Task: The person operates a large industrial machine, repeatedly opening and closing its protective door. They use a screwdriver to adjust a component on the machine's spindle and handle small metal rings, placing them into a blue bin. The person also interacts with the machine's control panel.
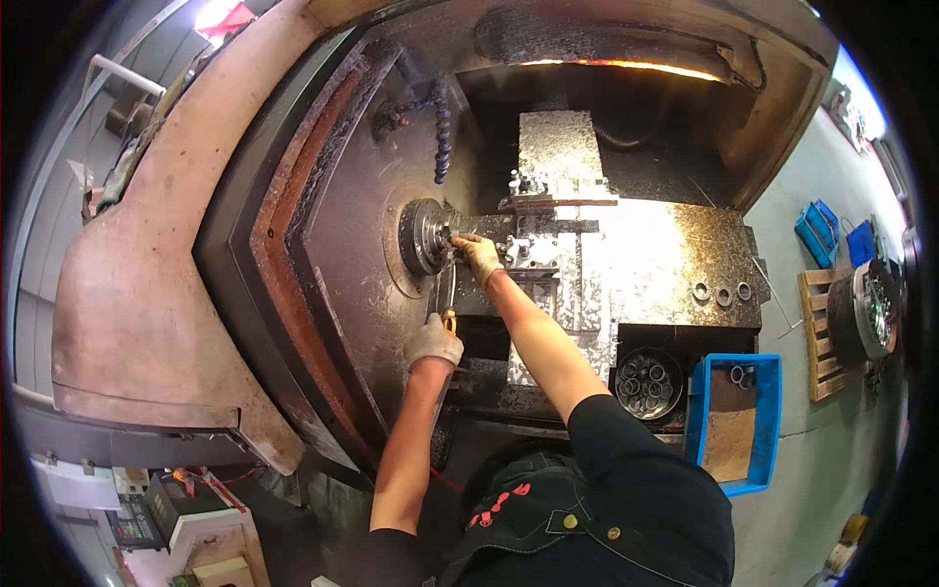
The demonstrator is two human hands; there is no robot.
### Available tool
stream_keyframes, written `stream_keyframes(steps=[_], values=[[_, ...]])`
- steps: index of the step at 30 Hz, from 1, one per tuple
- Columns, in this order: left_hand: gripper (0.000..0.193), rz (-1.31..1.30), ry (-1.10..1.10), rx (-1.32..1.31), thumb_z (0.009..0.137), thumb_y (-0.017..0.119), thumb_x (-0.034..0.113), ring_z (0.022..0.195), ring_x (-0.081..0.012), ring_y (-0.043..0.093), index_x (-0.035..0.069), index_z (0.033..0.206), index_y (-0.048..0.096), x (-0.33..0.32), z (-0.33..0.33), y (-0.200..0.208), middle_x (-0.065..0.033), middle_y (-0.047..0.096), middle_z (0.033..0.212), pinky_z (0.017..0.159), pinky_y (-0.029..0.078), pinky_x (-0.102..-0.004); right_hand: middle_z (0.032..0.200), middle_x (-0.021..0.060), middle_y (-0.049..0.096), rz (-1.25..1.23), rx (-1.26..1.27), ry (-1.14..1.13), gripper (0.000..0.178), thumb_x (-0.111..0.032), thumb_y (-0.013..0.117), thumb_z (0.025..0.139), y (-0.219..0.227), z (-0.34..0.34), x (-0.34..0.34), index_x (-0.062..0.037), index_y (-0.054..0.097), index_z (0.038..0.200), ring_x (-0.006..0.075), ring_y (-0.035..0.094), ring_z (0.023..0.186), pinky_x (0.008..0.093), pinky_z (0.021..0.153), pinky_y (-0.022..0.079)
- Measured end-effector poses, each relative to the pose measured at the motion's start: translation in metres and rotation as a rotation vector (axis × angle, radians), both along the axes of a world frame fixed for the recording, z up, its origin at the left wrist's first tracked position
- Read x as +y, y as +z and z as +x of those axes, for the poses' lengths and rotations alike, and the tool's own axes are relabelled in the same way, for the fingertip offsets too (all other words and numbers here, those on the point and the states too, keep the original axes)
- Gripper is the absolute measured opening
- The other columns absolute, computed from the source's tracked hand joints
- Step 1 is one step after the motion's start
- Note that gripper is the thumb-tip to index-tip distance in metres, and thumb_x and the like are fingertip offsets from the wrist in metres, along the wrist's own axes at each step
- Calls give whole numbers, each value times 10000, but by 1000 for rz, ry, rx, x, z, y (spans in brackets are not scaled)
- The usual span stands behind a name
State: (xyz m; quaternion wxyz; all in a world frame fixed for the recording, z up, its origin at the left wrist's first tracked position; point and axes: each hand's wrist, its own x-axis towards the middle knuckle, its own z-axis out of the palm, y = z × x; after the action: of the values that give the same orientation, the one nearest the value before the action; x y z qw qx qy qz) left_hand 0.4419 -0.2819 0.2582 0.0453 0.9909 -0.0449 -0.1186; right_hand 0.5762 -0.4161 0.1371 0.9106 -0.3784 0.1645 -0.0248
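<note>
My left hand, in a pale work glove, is closed round a screwdriver-like tool with an orange-yellow handle. Its thin shaft points up toward the lathe chuck. At the chuck's front face is my right hand, also gloved, with its fingers drawn together. What they pinch, if anything, is too small and hidden to name. Just right of that hand stands a metal tool holder on the cross slide. A blue segmented coolant hose hangs above the chuck.
Three metal rings lie on the chip-covered machine bed. Below, a round pan holds several rings, beside a blue crate with a few rings. A wooden pallet sits on the floor at right. The machine's housing rises on the left.
</note>
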Motion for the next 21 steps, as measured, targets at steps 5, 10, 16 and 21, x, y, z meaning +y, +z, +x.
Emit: stream_keyframes(steps=[5,10,16,21], values=[[306,-45,98,28,741,515,216,862,-382,583,86,1017,495,7,-20,0,-209,609,904,772,445,-453,807,27,634,-269,-46,-4,212,-115,665,738,15,-3,4,-2,633,914,95,559,703,215,649,434],[285,-170,121,69,743,504,221,837,-403,571,96,999,491,20,-61,1,-231,599,864,732,450,-461,789,29,647,-487,-54,-48,239,-157,666,733,12,1,6,-40,654,940,84,549,635,216,603,432],[304,-402,45,-88,726,561,216,832,-377,562,94,1003,532,73,-152,-19,-177,596,874,716,447,-445,918,54,644,-534,-106,-54,261,-131,645,756,18,2,10,-26,618,994,96,568,801,224,713,442],[306,-840,27,102,675,628,103,745,-273,593,77,970,552,153,-235,-2,-107,593,811,679,472,-330,932,47,607,-599,-65,-199,390,-161,692,713,8,7,12,-95,568,1077,119,538,665,255,552,458]])
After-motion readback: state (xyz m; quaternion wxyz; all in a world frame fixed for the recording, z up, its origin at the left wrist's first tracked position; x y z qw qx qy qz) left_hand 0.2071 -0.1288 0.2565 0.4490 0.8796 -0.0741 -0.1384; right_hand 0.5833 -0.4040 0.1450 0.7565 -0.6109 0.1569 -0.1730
